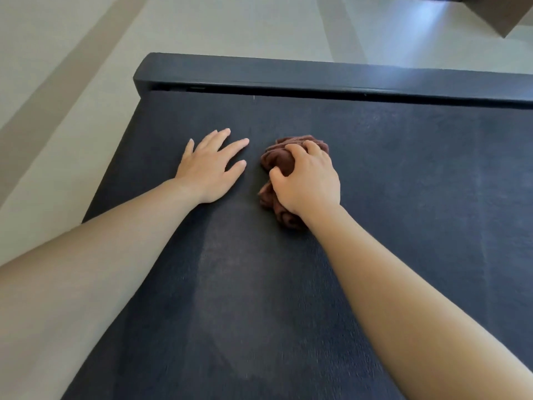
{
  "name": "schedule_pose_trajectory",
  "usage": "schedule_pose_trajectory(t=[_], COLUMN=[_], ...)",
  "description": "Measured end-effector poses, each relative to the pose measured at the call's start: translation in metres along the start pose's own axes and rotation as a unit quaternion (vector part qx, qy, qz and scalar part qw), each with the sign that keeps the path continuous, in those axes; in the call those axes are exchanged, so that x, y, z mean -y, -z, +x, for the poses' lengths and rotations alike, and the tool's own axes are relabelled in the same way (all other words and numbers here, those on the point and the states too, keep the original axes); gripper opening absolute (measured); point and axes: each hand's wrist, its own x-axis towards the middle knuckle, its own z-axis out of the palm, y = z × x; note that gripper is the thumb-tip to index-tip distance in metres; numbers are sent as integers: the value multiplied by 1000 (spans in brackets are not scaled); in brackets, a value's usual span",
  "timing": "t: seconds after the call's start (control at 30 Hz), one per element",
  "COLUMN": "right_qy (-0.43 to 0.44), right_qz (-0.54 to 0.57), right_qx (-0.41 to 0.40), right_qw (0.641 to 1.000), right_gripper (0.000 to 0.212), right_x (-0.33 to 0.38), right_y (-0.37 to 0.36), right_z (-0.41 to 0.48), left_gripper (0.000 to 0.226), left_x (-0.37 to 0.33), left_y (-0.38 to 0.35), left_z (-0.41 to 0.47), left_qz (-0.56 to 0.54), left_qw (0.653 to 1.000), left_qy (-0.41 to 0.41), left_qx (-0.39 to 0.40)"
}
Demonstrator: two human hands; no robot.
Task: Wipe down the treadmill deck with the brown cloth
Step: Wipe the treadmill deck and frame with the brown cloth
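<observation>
On deck (pixel 375 197), right hand (pixel 307 180) gripping cloth (pixel 277 163)

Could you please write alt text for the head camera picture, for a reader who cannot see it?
A person's right hand grips a bunched brown cloth on a dark treadmill deck, while the left hand rests flat on the deck beside it, fingers spread. A dark raised bar crosses the far end of the deck, with pale floor beyond.

brown cloth (pixel 277 163) partly hidden under right hand (pixel 310 183), treadmill deck (pixel 403 197) cut off right and below
</observation>
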Motion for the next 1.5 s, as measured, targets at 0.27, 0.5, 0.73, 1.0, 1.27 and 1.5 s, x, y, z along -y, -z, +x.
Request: schedule_pose_trajectory(t=[0.27,0.5,0.73,1.0,1.27,1.5], right_qy=[-12,-11,26,59,45,23], right_qz=[4,-5,-8,12,9,10], right_qx=[-13,-15,3,-11,-16,-10], right_qw=[1000,1000,1000,998,999,1000], right_gripper=[49,50,51,51,52,52], right_x=[-6,-3,5,12,42,60], right_y=[-10,-11,-3,-3,-29,-44], right_z=[106,118,43,-18,64,127], left_gripper=[54,51,51,50,57,60], left_x=[16,15,9,25,46,51], left_y=[-11,-9,-3,5,6,1], left_z=[56,57,52,15,20,24], left_qz=[16,8,-1,-8,25,6], left_qw=[998,998,998,1000,999,998], left_qy=[28,32,39,3,14,16], left_qx=[-46,-51,-49,-28,-37,-59])
